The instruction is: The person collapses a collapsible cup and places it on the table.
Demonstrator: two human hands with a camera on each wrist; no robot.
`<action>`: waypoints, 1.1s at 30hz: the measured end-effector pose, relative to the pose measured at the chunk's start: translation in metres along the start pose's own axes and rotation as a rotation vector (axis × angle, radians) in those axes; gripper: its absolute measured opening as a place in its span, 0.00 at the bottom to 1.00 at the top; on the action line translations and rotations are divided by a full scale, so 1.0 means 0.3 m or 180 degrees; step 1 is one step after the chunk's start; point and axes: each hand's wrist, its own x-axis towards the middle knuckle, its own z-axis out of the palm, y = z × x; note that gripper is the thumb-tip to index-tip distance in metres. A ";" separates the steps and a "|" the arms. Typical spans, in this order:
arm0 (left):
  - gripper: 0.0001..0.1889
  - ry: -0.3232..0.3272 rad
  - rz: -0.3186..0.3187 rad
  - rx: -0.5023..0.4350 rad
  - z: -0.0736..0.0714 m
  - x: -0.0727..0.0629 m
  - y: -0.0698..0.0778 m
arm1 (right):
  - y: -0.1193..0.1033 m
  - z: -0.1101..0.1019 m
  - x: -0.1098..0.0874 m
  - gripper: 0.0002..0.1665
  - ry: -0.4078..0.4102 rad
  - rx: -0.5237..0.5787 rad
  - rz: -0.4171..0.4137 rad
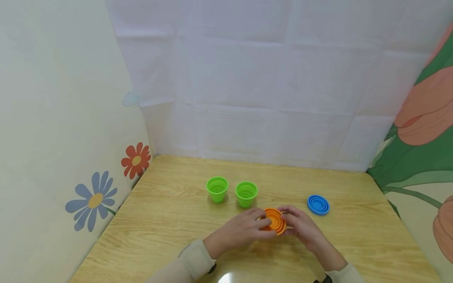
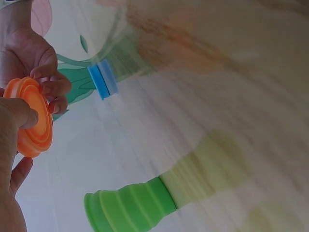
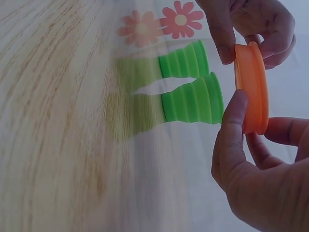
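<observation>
Between both hands is a flattened orange collapsible cup [image 1: 273, 222], lifted off the table in the wrist views. My left hand [image 1: 244, 228] grips its left side, a finger or thumb reaching over the ringed face. On the opposite side, my right hand [image 1: 303, 228] pinches the rim with fingers and thumb, as the right wrist view shows. Two green collapsible cups, one at left [image 1: 217, 189] and one at right [image 1: 245, 194], stand expanded and upright just beyond the left hand. A flattened blue collapsible cup [image 1: 318, 204] lies to the right, beyond the right hand.
The wooden table [image 1: 170, 220] has a glossy surface that mirrors the cups. A white sheet [image 1: 247, 78] hangs along its back edge. Side panels with printed flowers stand at the left [image 1: 95, 200] and right [image 1: 424, 106].
</observation>
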 end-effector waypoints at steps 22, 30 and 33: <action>0.25 -0.0281 -0.2334 -0.2638 0.130 0.078 -0.032 | 0.032 -0.115 0.061 0.23 0.0590 -0.0033 -0.0046; 0.26 0.0071 -0.3004 -0.3395 0.164 0.152 -0.043 | 0.021 -0.163 0.080 0.25 0.0726 0.0119 -0.0132; 0.26 0.0027 -0.3149 -0.3455 0.174 0.181 -0.041 | 0.013 -0.173 0.087 0.23 0.0793 0.0171 -0.0127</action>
